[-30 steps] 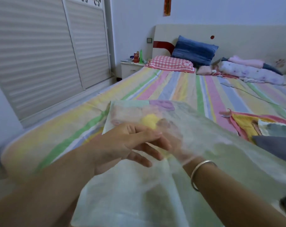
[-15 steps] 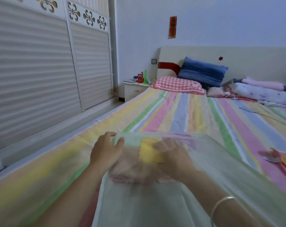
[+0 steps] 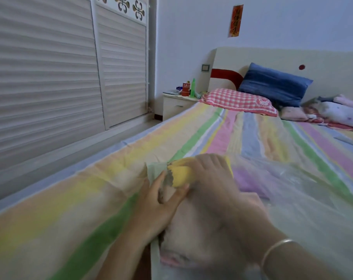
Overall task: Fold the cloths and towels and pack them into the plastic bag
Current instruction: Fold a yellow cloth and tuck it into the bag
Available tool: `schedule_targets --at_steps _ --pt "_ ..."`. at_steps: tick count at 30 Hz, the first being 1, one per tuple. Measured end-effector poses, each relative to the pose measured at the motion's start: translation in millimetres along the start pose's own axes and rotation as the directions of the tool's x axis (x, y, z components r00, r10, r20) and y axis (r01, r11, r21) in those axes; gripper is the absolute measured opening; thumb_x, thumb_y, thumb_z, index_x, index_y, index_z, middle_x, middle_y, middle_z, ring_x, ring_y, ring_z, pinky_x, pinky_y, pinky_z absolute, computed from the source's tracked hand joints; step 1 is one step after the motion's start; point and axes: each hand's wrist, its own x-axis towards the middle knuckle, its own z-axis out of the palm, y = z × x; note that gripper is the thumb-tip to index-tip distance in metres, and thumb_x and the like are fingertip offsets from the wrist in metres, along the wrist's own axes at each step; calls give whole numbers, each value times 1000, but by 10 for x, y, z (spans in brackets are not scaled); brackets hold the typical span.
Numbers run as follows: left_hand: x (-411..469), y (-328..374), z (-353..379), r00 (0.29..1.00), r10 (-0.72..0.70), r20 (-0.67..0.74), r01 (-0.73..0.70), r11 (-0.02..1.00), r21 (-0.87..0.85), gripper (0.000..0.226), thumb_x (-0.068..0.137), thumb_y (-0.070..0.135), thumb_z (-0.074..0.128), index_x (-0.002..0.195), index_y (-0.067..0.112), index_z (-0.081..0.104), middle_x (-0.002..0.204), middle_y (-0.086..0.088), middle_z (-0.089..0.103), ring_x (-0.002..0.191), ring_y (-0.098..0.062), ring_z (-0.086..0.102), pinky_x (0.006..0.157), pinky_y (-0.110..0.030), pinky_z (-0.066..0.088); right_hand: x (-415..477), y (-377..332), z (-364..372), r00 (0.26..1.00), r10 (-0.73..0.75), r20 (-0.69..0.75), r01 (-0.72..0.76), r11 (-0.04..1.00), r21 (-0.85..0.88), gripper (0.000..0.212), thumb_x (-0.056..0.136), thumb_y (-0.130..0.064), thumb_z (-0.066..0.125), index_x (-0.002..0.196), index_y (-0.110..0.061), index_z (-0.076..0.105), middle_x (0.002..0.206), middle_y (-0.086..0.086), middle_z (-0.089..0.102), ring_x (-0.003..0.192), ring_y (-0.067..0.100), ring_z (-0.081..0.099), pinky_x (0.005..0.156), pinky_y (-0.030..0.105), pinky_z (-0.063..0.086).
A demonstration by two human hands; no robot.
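Since half a second ago our hands have pushed further forward on the striped bed point(image 3: 262, 130). Our left hand point(image 3: 157, 201) lies flat on the plastic bag point(image 3: 305, 201), fingers spread and gripping nothing. Our right hand point(image 3: 216, 178), inside the bag, has its fingers curled over a yellow cloth point(image 3: 181, 175) at 12 o'clock. A purple cloth point(image 3: 248, 178) lies at 3 o'clock of it.
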Motion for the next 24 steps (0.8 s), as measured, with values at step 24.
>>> schedule_targets --at_steps 24 --pt "86 -266 -23 1000 18 -11 -19 998 -59 94 61 78 67 143 43 36 153 14 27 134 -2 34 106 -22 31 75 -250 134 928 21 372 -31 999 19 70 74 -51 32 144 -42 23 151 4 26 140 31 21 110 66 10"
